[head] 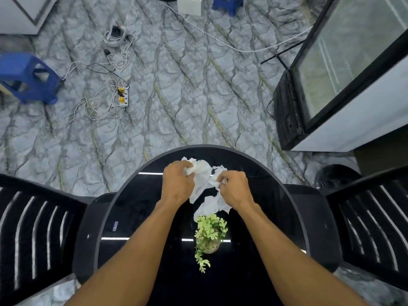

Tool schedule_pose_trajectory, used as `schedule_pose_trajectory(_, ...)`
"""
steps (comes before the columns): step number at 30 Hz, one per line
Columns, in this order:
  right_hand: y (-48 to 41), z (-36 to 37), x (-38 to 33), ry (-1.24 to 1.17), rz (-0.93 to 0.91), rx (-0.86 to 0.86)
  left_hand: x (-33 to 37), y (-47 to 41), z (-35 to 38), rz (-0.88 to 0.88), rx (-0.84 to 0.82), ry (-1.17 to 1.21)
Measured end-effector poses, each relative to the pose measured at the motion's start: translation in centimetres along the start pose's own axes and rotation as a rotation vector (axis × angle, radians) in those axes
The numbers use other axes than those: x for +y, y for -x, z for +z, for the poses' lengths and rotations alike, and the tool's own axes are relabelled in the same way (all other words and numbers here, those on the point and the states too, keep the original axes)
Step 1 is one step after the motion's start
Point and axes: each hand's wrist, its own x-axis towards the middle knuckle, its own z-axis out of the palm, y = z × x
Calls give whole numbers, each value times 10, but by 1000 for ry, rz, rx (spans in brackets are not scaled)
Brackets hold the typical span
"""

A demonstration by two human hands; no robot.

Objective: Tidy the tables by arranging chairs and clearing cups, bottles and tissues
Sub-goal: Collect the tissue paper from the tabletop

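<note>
Crumpled white tissues [204,176] lie on the far half of a round black glass table [130,208]. My left hand [177,182] grips the left end of the tissue bundle. My right hand [235,188] pinches the right end, fingers curled around the paper. Another crumpled piece [213,205] hangs below between my wrists, touching the table. A black slatted chair [37,228] stands at the table's left side and another black chair [371,224] at its right.
A small green plant in a glass pot [209,236] sits mid-table, just behind the tissues. A dark round bin [335,176] is on the floor at right. A glass-door cooler [344,69], a blue stool [28,78] and a power strip with cables [122,97] stand farther off.
</note>
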Motion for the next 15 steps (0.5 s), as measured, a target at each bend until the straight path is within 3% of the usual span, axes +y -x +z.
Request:
schedule_pose_trajectory(6,-3,-8,-45,-102,-81,17,-6,21,-46,-104,130,197)
schedule_pose_trajectory(15,38,26,-134,-13,-232,-49,-51,85,-128,-202,289,307)
